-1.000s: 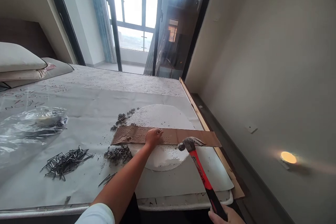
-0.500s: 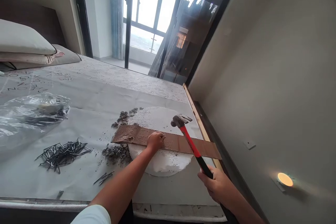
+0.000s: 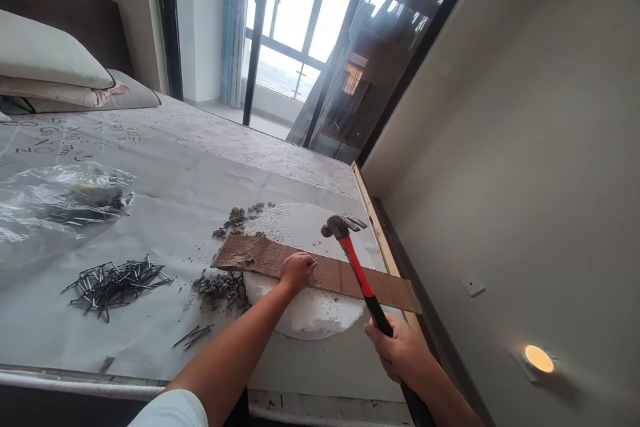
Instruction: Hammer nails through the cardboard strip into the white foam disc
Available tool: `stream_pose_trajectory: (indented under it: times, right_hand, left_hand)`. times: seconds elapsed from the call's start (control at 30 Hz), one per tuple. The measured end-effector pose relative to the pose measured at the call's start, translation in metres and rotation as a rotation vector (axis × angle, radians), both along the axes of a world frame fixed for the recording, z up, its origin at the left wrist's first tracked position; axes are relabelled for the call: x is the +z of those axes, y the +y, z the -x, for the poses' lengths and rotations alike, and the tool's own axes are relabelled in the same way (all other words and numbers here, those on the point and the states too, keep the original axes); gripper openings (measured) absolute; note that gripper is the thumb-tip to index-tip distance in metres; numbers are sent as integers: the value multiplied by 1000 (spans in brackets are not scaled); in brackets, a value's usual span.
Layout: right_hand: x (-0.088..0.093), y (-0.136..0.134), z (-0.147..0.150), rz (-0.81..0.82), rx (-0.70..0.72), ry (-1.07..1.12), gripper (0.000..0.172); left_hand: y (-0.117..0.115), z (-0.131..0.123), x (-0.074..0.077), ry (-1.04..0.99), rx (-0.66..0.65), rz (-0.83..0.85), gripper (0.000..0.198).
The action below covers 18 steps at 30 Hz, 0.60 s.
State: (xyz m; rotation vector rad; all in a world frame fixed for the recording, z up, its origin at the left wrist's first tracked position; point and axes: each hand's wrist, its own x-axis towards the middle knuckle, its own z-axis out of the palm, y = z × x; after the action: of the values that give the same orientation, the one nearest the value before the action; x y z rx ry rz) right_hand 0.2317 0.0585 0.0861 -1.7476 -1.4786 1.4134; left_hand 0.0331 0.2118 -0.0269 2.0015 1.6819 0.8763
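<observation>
A brown perforated strip (image 3: 345,276) lies across a white foam disc (image 3: 305,310) on the paper-covered bed. My left hand (image 3: 296,270) rests on the strip near its middle, fingertips pinched together at the surface; whether they hold a nail is too small to tell. My right hand (image 3: 400,350) grips the red and black handle of a claw hammer (image 3: 343,228). The hammer's head is raised above the strip, just right of my left hand.
A pile of dark nails (image 3: 113,280) lies at left, with a few loose ones (image 3: 193,336) nearer me. Grey rubble (image 3: 220,287) sits beside the strip. A clear plastic bag (image 3: 60,203), pillows (image 3: 47,57), a wall and floor lamp (image 3: 539,358) at right.
My right hand has come up into view and swung the hammer head from beside the strip's right part to above it. My left hand stayed on the strip.
</observation>
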Motion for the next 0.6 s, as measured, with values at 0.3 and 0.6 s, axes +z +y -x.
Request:
stream_pose_trajectory:
  times: [0.3, 0.6]
  right_hand:
    - [-9, 0, 0, 62, -29, 30, 38]
    - [-37, -1, 9, 186, -30, -30, 31]
  left_hand:
    - [-2, 1, -1, 16, -16, -22, 20]
    - [-4, 1, -3, 86, -19, -14, 16]
